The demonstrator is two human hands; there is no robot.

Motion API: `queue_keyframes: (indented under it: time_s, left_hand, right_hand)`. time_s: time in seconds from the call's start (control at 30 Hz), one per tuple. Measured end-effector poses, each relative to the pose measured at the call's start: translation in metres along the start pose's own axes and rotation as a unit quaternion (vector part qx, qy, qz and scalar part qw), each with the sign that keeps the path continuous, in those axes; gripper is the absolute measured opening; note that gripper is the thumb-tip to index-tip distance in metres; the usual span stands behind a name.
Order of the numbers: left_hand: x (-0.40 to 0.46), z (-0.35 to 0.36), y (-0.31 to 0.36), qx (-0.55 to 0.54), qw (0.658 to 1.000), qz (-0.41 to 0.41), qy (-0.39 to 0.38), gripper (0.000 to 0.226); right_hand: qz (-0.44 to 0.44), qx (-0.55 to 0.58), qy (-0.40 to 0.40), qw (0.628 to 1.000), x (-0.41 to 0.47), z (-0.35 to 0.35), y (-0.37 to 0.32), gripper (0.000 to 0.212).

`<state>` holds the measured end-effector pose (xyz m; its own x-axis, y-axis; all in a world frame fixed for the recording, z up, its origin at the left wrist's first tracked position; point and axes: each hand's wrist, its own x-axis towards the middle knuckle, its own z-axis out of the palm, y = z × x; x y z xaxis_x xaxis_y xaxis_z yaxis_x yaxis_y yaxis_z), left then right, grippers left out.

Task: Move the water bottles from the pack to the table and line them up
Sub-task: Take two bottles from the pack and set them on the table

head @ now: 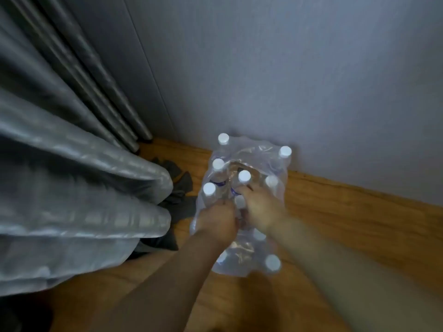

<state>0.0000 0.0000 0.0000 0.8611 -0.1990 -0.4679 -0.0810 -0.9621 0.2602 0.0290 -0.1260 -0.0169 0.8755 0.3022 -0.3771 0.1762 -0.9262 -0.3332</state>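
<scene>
— Where do we find the pack [242,202]?
— On the floor [335,212] by the wall [287,80], bottles upright, caps up, its long axis running away from us.
— Our hands?
— Left hand [217,222] and right hand [260,209] both clench the wrap.

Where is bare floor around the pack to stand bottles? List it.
Bare wood floor lies right of the pack, bordered by the wall. Left is crowded: grey curtain and dark cloth. Both hands, left hand and right hand, work in the pack's middle.
</scene>
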Motion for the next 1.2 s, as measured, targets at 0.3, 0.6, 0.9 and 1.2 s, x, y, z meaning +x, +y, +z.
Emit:
queue_keyframes:
  time_s: [0.3, 0.6, 0.9, 1.2]
  left_hand:
    - [0.018, 0.013, 0.013, 0.145, 0.988, -0.018, -0.041, 0.038]
    - [-0.009, -0.023, 0.017, 0.091, 0.994, -0.021, 0.055, 0.036]
    - [-0.104, -0.148, 0.035, 0.063, 0.99, 0.01, 0.127, 0.045]
    - [-0.268, -0.34, 0.041, 0.057, 0.977, -0.037, 0.203, 0.03]
  right_hand:
    - [-0.013, -0.114, 0.02, 0.993, 0.014, 0.023, 0.004, 0.048]
    - [0.012, 0.002, 0.055, 0.998, 0.002, -0.022, -0.004, 0.038]
    - [-0.006, -0.015, 0.074, 0.997, -0.073, -0.172, -0.069, 0.032]
    - [-0.061, -0.05, 0.07, 0.994, -0.179, -0.366, -0.187, 0.031]
